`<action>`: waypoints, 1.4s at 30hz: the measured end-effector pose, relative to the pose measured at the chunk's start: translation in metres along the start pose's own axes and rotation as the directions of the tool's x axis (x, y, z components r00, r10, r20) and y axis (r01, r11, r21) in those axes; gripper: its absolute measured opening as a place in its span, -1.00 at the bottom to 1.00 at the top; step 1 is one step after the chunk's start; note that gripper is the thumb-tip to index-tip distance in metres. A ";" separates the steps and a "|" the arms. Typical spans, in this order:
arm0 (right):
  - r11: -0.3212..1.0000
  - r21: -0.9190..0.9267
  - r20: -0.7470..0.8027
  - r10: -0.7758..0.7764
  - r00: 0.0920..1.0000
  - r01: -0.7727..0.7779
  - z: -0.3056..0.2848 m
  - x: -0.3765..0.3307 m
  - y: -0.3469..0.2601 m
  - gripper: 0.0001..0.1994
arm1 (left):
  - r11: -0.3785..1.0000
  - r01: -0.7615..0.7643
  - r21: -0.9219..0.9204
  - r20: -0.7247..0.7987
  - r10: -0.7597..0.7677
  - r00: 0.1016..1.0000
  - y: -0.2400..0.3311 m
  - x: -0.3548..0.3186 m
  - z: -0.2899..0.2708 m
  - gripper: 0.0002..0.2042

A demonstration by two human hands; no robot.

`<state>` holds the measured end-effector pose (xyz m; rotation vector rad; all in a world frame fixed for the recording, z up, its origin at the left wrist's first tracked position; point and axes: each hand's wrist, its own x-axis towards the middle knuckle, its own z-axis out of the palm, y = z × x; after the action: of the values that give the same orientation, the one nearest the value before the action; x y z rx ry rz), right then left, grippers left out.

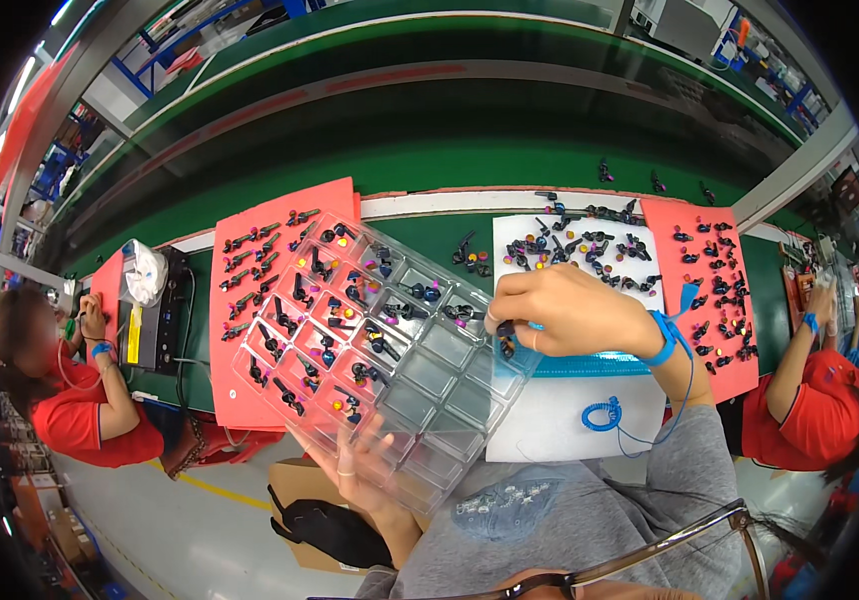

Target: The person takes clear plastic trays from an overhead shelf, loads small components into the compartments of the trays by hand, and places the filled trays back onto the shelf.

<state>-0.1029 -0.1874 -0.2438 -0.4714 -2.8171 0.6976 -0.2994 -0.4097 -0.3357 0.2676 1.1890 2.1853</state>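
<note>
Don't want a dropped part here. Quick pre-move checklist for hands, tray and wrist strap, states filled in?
1. Tray supported: ok, left hand at its near side.
2. Tray level: cannot tell from this one view.
3. Part held: ok, a dark one in the right hand.
4. Free pockets: ok, several bare ones toward the tray's right side.
5. Strap on right wrist: ok.
6. Cord connected at its far end: cannot tell, the end isn't clear.
</note>
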 end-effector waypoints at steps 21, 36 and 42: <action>0.958 -0.185 -0.116 0.202 0.973 -0.221 0.056 0.064 0.115 -0.83 | 0.996 -0.085 0.006 0.044 0.084 0.995 -0.002 -0.009 -0.013 -0.26; 0.885 0.453 -0.173 0.207 0.963 -0.109 -0.011 0.041 0.021 -0.82 | 0.998 -0.060 -0.015 0.072 0.061 0.996 -0.009 -0.012 0.006 -0.20; 0.998 0.055 -0.163 0.033 0.986 -0.025 0.019 0.039 -0.003 -0.72 | 0.997 0.064 0.037 0.067 -0.067 0.996 -0.011 -0.018 0.014 -0.17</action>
<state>-0.1449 -0.1840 -0.2547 -0.5357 -2.6362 0.7034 -0.2742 -0.4068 -0.3348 0.3111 1.1819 2.0844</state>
